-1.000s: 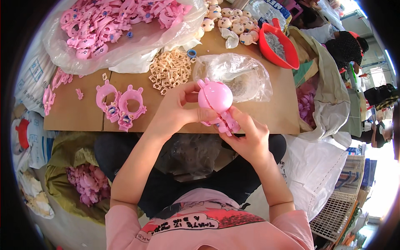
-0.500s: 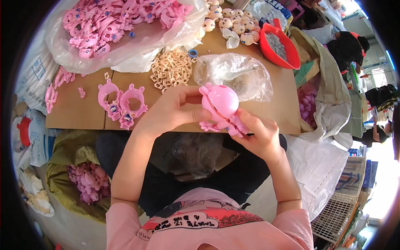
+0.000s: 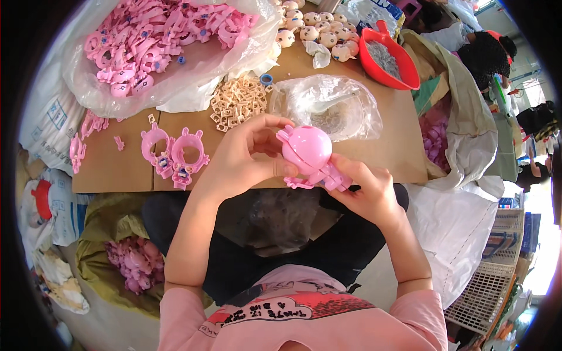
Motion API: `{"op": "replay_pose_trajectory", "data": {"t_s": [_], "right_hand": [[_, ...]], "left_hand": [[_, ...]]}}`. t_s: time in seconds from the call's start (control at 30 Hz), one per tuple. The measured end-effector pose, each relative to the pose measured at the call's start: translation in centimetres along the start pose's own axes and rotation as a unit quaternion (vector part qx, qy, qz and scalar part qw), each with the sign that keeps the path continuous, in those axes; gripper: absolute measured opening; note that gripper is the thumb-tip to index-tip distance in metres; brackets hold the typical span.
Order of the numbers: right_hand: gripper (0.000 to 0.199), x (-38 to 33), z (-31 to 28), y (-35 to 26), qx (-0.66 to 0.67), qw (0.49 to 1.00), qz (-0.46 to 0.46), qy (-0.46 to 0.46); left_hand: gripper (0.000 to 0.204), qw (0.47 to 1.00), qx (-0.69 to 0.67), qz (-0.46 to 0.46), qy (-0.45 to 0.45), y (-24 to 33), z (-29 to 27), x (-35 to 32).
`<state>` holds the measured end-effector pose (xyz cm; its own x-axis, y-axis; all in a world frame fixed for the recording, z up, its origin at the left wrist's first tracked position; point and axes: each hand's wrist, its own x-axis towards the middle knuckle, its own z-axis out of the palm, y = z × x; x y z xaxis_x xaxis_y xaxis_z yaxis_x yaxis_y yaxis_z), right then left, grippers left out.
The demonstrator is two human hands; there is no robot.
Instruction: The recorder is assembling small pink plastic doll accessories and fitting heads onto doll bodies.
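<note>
while gripping one round-headed pink toy point(image 3: 311, 146) at frame centre, just below a crumpled clear bag point(image 3: 364, 120), steadies the head in a half-curled left hand point(image 3: 243, 161) and pinches the body in a nearly closed right hand point(image 3: 372, 190). left of centre, counts two eared pink rings point(image 3: 200, 149); at upper centre, one blue ring point(image 3: 266, 83) beside a heap of cream clips point(image 3: 239, 102); at upper right, one red scoop point(image 3: 392, 81) of grey bits point(image 3: 383, 57). at upper left, sees a mound of pink parts point(image 3: 132, 50), too many to count. cannot make out the toy's lower end, partly hidden in the right hand, nor all the cream balls point(image 3: 328, 39), some cut off at top.
</note>
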<state>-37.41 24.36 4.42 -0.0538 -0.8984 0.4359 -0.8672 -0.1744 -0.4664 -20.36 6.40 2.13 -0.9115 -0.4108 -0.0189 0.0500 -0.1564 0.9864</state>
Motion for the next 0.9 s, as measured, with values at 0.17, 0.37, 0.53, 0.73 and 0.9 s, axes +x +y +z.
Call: {"op": "replay_pose_trajectory", "data": {"t_s": [0.17, 0.37, 0.53, 0.73, 0.9], "right_hand": [[0.044, 0.3, -0.1, -0.6, -0.029, 1.000, 0.005, -0.003], [0.040, 0.5, -0.6, -0.5, -0.023, 1.000, 0.004, -0.005], [0.037, 0.3, -1.0, -0.6, -0.020, 1.000, -0.004, -0.003], [0.038, -0.1, -0.3, -0.2, -0.028, 0.999, -0.011, 0.018], [0.044, -0.6, 0.4, 0.2, -0.059, 0.998, -0.014, 0.005]], "left_hand": [[0.061, 1.000, -0.013, 0.016, 0.024, -0.3, 0.2, 0.0], [0.073, 0.996, 0.030, 0.059, 0.060, 0.1, 1.2, -0.2], [0.075, 0.991, 0.069, 0.098, 0.065, -0.4, 1.2, -0.1], [0.067, 0.998, 0.004, 0.066, 0.023, -0.1, 0.4, 0.2], [0.058, 0.991, 0.104, -0.072, 0.034, 0.0, 0.4, 0.3]]}}
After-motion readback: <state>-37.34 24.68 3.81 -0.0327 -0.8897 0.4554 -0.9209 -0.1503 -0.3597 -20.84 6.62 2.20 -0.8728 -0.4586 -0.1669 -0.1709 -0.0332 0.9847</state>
